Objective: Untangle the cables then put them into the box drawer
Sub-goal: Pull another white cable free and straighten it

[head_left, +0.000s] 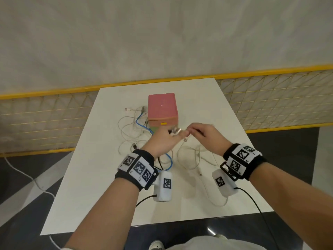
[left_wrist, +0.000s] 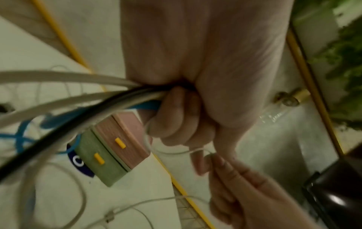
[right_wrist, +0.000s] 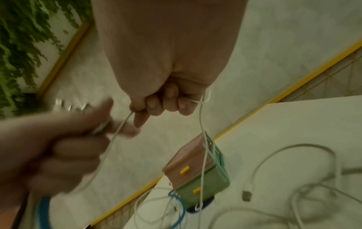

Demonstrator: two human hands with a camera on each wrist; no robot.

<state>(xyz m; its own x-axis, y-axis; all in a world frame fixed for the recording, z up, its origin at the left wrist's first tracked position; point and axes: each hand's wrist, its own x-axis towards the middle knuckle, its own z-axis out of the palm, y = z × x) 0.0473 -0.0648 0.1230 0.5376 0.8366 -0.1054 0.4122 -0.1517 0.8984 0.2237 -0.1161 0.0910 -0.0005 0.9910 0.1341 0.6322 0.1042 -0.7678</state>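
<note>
The left hand (head_left: 163, 139) is raised above the middle of the surface (head_left: 93, 186), its fingers curled round a bundle of cables (left_wrist: 82, 94): white, black and blue strands run together through the fist, as the left wrist view shows. Just beside it, fingertips nearly touching, the right hand (head_left: 205, 136) pinches a thin white cable (right_wrist: 201, 124) between thumb and curled fingers; that strand runs across the small gap to the left hand and also hangs straight down from the right.

The move ahead turns on this thin strand. Its short taut stretch lies left to right between the two hands, so it probably needs to be drawn rightward, away from the bundle, with the right hand pulling and the left hand anchoring the rest. Whether it is knotted into the bundle inside the left fist cannot be told.

Below and to the left of the hands, the blue cable (head_left: 142, 123) and several white loops lie snarled towards the surface's left edge. Looser white loops (head_left: 189, 157) sprawl towards the right edge and near edge.

Beyond the hands, towards the far edge, stands the box (head_left: 162, 107), pink above and green below, with a small yellow pull (head_left: 163, 123) on each drawer front. Both drawers look closed, so one will have to be opened before any cable goes in.
</note>
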